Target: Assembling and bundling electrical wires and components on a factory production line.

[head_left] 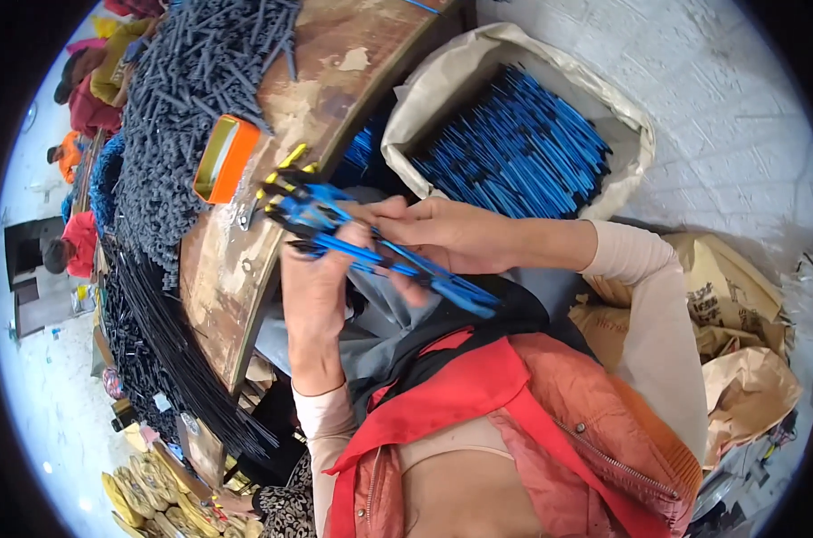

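A bundle of thin blue rods [465, 291] with black parts and some yellow ends lies across both my hands, above my lap. My left hand [319, 280] is wrapped round the bundle near its yellow-and-black end. From the right, my right hand [447, 231] closes on the same rods at about their middle, its fingers partly hidden by the rods and by each other. The yellow-and-black end reaches over the table's edge, while the blue end slants down toward my apron. What exactly these rods are cannot be made out.
A pale sack-lined box [635, 157] full of blue rods stands beyond my right hand. On the worn wooden table [236, 269] are an orange open container [229, 160], heaped grey plastic pieces [160, 170] and long black strands [169, 345]. Other people sit at far left; brown paper sacks [738, 386] lie right.
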A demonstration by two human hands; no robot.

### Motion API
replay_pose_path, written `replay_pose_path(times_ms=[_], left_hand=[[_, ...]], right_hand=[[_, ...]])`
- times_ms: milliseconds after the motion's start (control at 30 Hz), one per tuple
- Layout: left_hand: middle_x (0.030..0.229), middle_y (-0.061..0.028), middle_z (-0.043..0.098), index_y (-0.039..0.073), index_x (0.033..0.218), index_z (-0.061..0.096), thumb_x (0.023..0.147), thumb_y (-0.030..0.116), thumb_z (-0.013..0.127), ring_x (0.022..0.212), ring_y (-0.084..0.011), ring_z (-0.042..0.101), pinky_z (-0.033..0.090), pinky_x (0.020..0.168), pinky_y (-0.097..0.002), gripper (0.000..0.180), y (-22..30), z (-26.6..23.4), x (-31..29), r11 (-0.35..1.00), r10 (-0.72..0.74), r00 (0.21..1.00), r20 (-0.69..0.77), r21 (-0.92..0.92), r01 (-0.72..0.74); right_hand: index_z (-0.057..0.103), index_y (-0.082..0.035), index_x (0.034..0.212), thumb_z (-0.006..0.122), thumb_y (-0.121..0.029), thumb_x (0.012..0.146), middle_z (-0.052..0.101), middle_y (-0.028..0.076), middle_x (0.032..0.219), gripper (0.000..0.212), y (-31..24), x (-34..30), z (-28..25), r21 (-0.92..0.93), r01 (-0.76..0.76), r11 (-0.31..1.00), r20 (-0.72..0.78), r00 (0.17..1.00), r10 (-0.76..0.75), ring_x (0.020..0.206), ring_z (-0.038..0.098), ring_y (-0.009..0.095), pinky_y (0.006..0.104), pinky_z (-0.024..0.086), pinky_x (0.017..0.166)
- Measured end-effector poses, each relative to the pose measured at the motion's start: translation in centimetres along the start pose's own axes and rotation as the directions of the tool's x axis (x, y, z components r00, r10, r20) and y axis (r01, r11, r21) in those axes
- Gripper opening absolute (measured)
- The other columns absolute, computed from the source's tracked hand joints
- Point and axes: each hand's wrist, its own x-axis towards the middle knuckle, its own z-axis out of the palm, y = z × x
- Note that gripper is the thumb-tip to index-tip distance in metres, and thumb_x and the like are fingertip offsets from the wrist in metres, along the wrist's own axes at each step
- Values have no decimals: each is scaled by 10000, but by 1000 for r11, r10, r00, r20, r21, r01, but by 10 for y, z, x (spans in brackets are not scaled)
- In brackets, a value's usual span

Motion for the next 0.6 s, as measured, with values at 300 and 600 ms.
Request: replay_pose_path(times_ms=[300, 600], left_hand=[[709, -101, 576, 16, 993, 525, 1017, 252, 507, 700, -200, 593, 477, 702, -319, 237, -1, -4, -7, 981, 183, 970, -160, -28, -190], [722, -77, 552, 85, 1272, 385, 921, 164, 560, 524, -180, 491, 405, 495, -302, 400, 30, -22, -57, 989, 115, 992, 46, -95, -110]], right_hand=[[532, 11, 1186, 475, -231, 1013, 698, 119, 880, 303, 24, -27, 5, -829, -35, 558, -159, 972, -175, 839, 695, 218, 342, 526, 803], [633, -2, 878, 540, -286, 942, 655, 168, 760, 305, -33, -18, -87, -948, -174, 267, -293, 809, -510, 711, 649, 344, 388, 524, 640]])
